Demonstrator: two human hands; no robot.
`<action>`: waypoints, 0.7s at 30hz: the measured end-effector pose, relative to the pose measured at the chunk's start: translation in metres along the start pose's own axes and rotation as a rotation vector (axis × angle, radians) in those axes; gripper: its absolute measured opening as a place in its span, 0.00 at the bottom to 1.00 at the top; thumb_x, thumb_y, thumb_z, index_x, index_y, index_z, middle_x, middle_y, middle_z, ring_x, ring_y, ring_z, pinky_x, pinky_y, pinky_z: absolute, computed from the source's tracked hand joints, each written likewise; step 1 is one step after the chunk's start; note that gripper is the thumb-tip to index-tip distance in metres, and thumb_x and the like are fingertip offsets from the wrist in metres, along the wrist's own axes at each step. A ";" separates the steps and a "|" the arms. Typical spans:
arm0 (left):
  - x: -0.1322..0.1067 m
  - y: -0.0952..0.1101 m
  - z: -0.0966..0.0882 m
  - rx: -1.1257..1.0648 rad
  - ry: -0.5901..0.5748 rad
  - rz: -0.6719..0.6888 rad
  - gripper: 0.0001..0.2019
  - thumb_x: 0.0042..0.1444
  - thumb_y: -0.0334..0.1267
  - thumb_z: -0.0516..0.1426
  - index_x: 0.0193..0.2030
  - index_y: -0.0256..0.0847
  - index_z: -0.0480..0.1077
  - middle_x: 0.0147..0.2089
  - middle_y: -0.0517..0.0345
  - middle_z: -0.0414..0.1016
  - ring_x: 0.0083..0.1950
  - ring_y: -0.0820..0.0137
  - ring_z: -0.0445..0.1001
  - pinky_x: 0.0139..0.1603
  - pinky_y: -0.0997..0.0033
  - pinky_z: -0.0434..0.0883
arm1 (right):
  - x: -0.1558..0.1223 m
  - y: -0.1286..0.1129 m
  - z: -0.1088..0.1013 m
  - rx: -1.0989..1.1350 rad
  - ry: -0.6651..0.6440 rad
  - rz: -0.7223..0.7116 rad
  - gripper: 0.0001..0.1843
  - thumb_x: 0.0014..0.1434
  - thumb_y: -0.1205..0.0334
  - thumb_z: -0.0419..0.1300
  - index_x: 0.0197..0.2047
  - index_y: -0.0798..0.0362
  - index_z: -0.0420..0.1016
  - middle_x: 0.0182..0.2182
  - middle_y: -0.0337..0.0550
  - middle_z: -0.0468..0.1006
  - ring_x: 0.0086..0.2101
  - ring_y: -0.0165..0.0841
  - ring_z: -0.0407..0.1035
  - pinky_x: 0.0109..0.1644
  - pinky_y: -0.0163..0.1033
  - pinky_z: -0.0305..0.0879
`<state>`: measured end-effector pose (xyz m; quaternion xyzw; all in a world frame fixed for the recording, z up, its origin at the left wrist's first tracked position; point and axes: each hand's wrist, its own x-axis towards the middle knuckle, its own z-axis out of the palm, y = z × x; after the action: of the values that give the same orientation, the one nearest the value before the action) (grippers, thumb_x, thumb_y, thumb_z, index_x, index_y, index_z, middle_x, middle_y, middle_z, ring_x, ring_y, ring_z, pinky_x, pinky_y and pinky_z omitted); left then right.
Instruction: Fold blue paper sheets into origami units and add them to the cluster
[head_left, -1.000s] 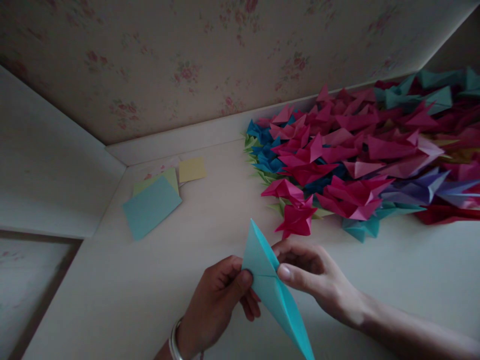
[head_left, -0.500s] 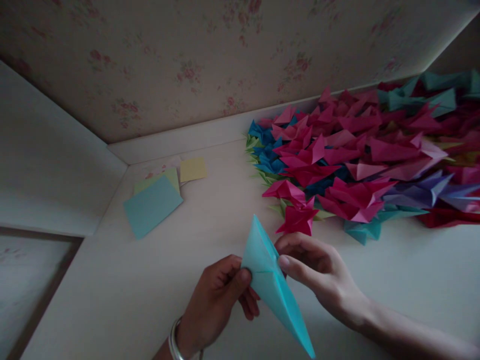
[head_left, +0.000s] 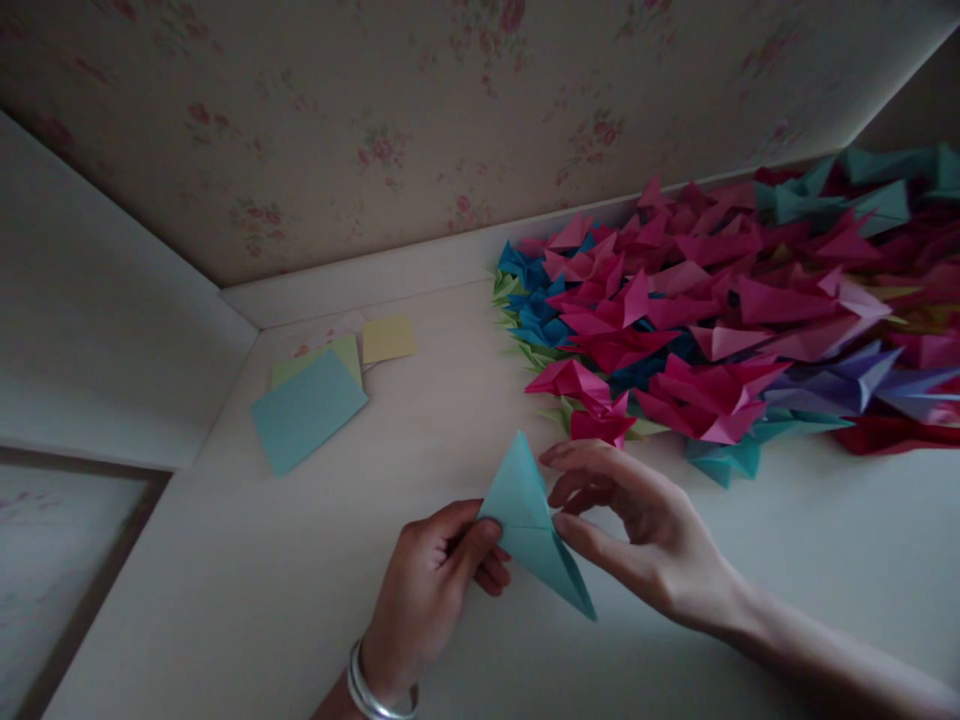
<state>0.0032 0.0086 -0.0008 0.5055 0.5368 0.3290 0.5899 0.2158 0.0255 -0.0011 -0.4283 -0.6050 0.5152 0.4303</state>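
A folded light-blue origami paper [head_left: 517, 505] is held up over the table, with a pointed top and a slanting lower flap whose right edge stands a little apart. My left hand [head_left: 442, 570] is closed on its left side, thumb in front and fingers behind. At the paper's right edge, my right hand [head_left: 637, 530] has its fingers curved and apart from the thumb. The thumb tip comes up to the crease at that edge; whether it presses there is hard to see. A silver bangle [head_left: 367, 690] circles my left wrist.
Many folded paper pieces [head_left: 697, 310] in pink, blue, green and purple lie heaped along the wall on the right. Flat blue paper [head_left: 309, 410], green paper [head_left: 349, 355] and a small yellow sheet [head_left: 388, 338] lie at the back left. A white panel [head_left: 112, 320] borders the left.
The folded paper has turned and drawn in: its long lower point now reaches less far down. My right hand's fingers have spread further from the thumb. My left hand keeps its grip.
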 end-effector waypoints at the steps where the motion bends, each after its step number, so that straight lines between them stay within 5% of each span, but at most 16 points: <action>1: 0.000 0.000 0.000 0.001 0.001 0.000 0.15 0.62 0.48 0.59 0.40 0.37 0.79 0.24 0.59 0.77 0.24 0.71 0.77 0.26 0.76 0.75 | 0.000 0.000 0.000 -0.006 -0.005 -0.010 0.13 0.62 0.62 0.64 0.50 0.49 0.71 0.42 0.45 0.76 0.35 0.33 0.74 0.39 0.39 0.76; 8: 0.000 0.000 -0.001 -0.016 0.005 0.000 0.15 0.61 0.48 0.60 0.39 0.36 0.79 0.24 0.58 0.78 0.24 0.71 0.78 0.26 0.77 0.75 | -0.001 0.001 -0.003 -0.048 -0.030 -0.034 0.15 0.61 0.65 0.64 0.51 0.48 0.71 0.51 0.48 0.73 0.40 0.37 0.75 0.41 0.42 0.78; 15: -0.001 -0.008 -0.001 -0.046 0.108 -0.025 0.15 0.62 0.49 0.60 0.42 0.38 0.80 0.23 0.59 0.79 0.24 0.70 0.78 0.27 0.76 0.77 | 0.000 0.009 0.002 -0.075 -0.025 -0.010 0.28 0.58 0.70 0.64 0.59 0.44 0.64 0.41 0.41 0.76 0.40 0.36 0.75 0.43 0.43 0.78; 21: -0.002 -0.004 0.004 -0.275 0.025 -0.197 0.16 0.59 0.49 0.63 0.45 0.39 0.81 0.37 0.52 0.86 0.38 0.66 0.83 0.38 0.75 0.78 | -0.003 0.016 0.009 -0.307 0.017 -0.111 0.31 0.52 0.74 0.64 0.57 0.44 0.66 0.48 0.44 0.76 0.39 0.36 0.75 0.42 0.41 0.77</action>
<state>0.0056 0.0045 -0.0044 0.3607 0.5409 0.3463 0.6763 0.2096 0.0217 -0.0182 -0.4594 -0.6957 0.3884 0.3925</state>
